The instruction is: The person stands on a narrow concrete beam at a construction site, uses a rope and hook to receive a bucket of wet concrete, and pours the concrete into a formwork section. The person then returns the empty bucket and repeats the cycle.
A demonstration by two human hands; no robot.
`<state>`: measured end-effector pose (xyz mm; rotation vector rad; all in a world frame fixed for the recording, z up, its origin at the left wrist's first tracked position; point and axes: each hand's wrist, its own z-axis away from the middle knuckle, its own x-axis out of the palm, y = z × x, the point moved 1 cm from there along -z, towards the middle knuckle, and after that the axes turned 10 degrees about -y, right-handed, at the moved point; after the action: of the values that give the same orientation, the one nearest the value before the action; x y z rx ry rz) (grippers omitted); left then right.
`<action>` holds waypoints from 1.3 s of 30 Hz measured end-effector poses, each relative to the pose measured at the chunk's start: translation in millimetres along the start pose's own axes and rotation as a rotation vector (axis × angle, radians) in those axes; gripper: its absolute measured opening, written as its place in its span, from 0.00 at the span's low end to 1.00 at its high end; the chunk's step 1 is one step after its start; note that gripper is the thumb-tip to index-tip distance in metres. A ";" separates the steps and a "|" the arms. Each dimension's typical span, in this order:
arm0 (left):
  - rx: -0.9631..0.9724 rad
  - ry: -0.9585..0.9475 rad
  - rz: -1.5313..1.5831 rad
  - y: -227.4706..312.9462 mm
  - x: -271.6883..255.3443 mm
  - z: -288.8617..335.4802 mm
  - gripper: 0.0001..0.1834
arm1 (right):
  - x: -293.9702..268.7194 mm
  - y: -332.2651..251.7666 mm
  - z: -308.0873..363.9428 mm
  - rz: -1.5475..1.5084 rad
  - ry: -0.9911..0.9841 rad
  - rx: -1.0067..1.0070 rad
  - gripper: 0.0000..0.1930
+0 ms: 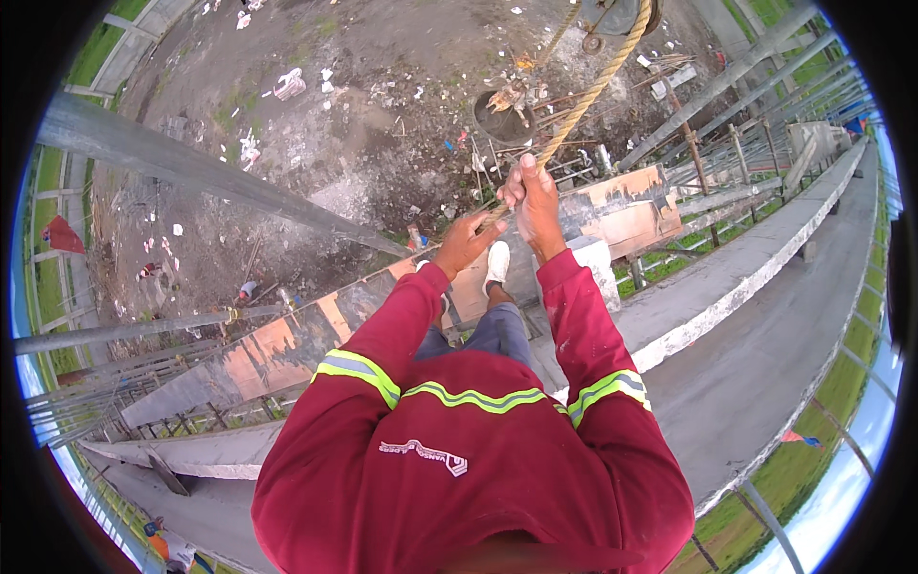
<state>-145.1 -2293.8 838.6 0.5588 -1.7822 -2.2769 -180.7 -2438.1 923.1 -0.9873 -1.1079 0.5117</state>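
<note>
A thick tan rope [595, 88] runs from the top edge of the view down to my hands. My right hand [535, 206] is closed round it, with its fingers curled in front of me. Just to the left and lower, my left hand [463, 243] grips the same rope where it passes between the two hands. A thinner-looking strand of rope [562, 33] hangs further off, left of the main one. Both my arms reach forward in maroon sleeves with reflective bands.
I stand high up on a worn plank platform [277, 349]. A thick metal pole [220, 182] slants across the left. Concrete ledges [746, 287] lie to the right. Far below, littered ground [373, 124] holds a dark round tub [504, 120]. Metal poles [755, 72] stretch along the right.
</note>
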 end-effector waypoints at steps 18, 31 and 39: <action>0.402 1.284 -0.271 156.8 -292.4 134.3 0.38 | -40.4 -25.4 -12.1 0.388 0.184 -0.113 0.18; 0.573 1.396 -0.199 123.6 -297.2 105.7 0.28 | -44.7 -42.3 -11.6 0.457 0.300 -0.210 0.25; 0.556 1.403 -0.244 119.3 -299.9 106.8 0.27 | -14.6 -56.7 -15.9 0.370 0.283 -0.282 0.29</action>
<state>74.9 -2115.7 1027.0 1.8817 -1.4321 -0.7740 -178.7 -2483.9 962.8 -1.4787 -0.7562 0.4994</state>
